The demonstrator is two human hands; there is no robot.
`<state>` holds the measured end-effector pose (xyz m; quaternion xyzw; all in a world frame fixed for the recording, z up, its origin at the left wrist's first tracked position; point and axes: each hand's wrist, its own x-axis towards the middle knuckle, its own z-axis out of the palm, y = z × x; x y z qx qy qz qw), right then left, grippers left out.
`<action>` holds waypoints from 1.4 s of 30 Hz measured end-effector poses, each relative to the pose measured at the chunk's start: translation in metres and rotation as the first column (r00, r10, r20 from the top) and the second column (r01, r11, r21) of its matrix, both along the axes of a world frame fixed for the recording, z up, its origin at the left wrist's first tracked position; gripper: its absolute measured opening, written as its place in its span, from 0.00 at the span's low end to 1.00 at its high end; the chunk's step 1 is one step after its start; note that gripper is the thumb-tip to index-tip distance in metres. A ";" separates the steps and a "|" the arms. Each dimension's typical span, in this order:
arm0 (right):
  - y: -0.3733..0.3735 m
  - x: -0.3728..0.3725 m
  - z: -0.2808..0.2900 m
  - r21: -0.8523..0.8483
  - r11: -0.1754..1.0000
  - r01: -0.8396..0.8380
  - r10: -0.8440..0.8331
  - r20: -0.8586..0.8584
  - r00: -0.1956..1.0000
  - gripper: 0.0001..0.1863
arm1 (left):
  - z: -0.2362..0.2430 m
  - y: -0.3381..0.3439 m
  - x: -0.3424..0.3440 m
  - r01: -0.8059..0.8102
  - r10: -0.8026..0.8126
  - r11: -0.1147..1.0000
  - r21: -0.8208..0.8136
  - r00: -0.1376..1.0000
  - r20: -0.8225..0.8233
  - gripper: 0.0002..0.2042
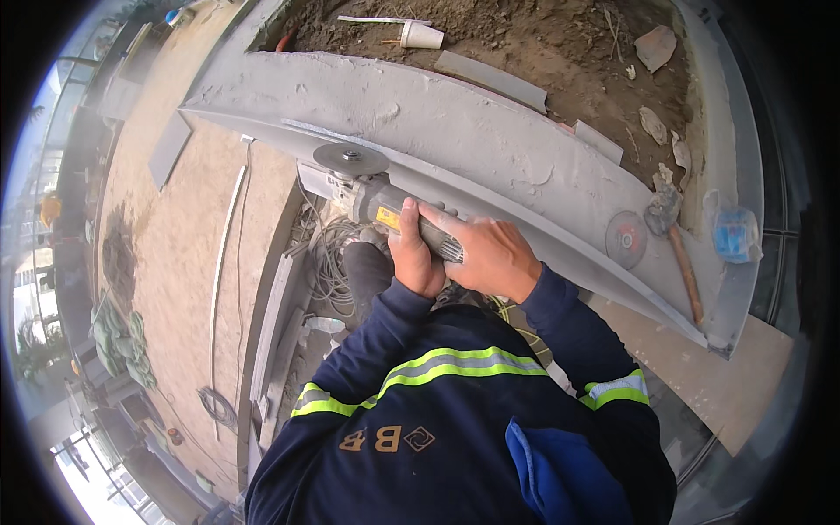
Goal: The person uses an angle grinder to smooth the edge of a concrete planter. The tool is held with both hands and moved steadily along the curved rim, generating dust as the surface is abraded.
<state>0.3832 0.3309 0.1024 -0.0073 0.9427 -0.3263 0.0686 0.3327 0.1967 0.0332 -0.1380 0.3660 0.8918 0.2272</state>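
Observation:
Both my hands are closed round a grey angle grinder (374, 201) with a yellow label. My left hand (411, 258) grips the side of its body, thumb pointing up. Around the rear of the body my right hand (494, 255) is wrapped. The grinder's round dark disc (350, 158) is at the far end, close beside the front edge of a grey plastered ledge (420, 114). Whether the disc touches the edge I cannot tell. A thin pale strip (490, 206) runs along that ledge's near side.
On the ledge to the right lie a spare cutting disc (626, 240), a wooden-handled hammer (685, 267) and a blue-labelled plastic bottle (735, 235). Behind is a soil bed with a white cup (422, 35) and a loose tile piece (493, 80). Coiled cable (328, 262) lies by my legs.

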 end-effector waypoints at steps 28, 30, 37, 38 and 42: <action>0.003 -0.026 -0.007 -0.025 1.000 0.004 -0.004 -0.003 1.000 0.47 | -0.023 -0.003 -0.031 0.059 -0.059 0.998 -0.030 0.998 -0.008 0.21; 0.000 -0.037 -0.009 -0.038 0.999 -0.008 0.007 -0.021 1.000 0.48 | -0.026 -0.005 -0.043 0.040 -0.039 0.998 -0.045 0.999 0.027 0.22; -0.002 -0.039 -0.004 -0.036 0.999 -0.014 0.014 0.002 1.000 0.47 | -0.016 -0.006 -0.045 0.068 -0.068 0.998 0.003 0.996 0.049 0.22; -0.001 -0.028 0.003 -0.025 1.000 -0.010 0.010 0.013 1.000 0.47 | -0.012 -0.005 -0.035 0.079 -0.080 0.997 0.010 0.995 0.054 0.21; 0.005 -0.007 0.010 0.002 1.000 -0.010 0.010 0.068 0.998 0.46 | -0.007 0.005 -0.006 0.039 -0.037 0.998 -0.041 0.998 0.060 0.22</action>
